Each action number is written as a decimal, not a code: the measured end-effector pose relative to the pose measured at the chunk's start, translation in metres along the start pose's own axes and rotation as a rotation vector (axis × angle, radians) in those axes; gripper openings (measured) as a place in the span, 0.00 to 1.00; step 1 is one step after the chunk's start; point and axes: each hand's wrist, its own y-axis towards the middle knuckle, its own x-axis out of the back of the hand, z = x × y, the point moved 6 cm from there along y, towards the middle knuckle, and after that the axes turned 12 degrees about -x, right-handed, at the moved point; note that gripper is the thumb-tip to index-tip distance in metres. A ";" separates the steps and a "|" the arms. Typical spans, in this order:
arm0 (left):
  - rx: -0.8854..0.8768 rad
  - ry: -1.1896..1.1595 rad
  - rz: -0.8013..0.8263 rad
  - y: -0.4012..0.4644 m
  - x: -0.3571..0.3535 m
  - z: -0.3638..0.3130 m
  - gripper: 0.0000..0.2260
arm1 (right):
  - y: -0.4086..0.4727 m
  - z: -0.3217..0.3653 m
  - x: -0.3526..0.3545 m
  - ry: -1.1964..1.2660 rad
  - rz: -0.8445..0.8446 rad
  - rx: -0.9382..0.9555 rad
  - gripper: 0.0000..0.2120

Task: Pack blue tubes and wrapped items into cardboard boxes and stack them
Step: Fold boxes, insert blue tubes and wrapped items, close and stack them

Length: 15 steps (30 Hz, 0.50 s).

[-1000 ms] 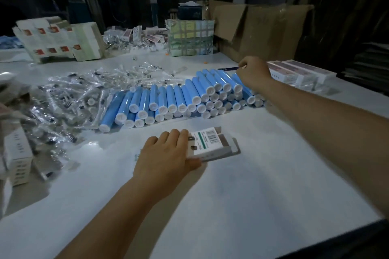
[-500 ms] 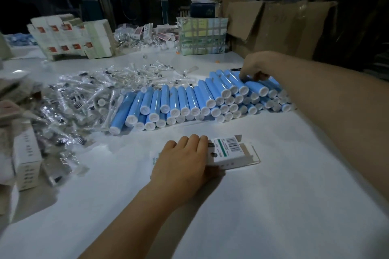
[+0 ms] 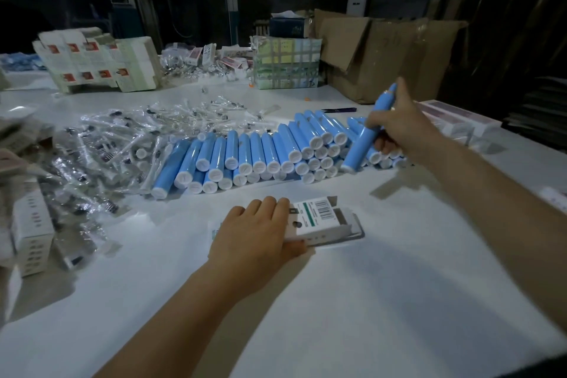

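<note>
A person's right hand [image 3: 402, 129] grips one blue tube [image 3: 366, 135], tilted, its white cap low and just above the right end of a long row of blue tubes [image 3: 245, 156] lying on a white table [image 3: 368, 285]. The left hand [image 3: 254, 233] lies flat with straight fingers on a small cardboard box [image 3: 322, 219] nearer the person, its end flap open toward the right. Wrapped items [image 3: 107, 144] are heaped to the left. To pack well, hold the box steady, level the tube with the open end, and slide it in straight so the flap does not crumple
</note>
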 end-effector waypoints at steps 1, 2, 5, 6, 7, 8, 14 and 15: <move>0.009 0.003 -0.001 -0.001 0.001 0.001 0.31 | -0.016 -0.012 0.003 0.108 -0.025 0.024 0.46; 0.021 0.010 -0.001 -0.001 0.003 0.001 0.32 | -0.030 -0.024 0.005 0.210 -0.056 0.035 0.45; 0.079 0.016 -0.012 -0.005 0.009 0.004 0.37 | -0.059 -0.059 0.005 0.412 -0.152 0.004 0.41; 0.099 0.011 -0.023 -0.005 0.010 0.005 0.37 | -0.063 -0.066 0.002 0.447 -0.171 -0.012 0.39; 0.118 0.005 -0.035 -0.006 0.011 0.006 0.35 | -0.066 -0.071 -0.001 0.472 -0.176 -0.028 0.38; 0.134 0.000 -0.045 -0.006 0.012 0.007 0.33 | -0.068 -0.073 -0.005 0.491 -0.168 -0.036 0.36; 0.177 0.015 -0.050 -0.011 0.012 0.008 0.30 | -0.081 -0.085 -0.039 0.510 -0.046 -0.116 0.25; 0.184 0.016 -0.049 -0.012 0.013 0.009 0.30 | -0.083 -0.087 -0.043 0.482 -0.033 -0.141 0.21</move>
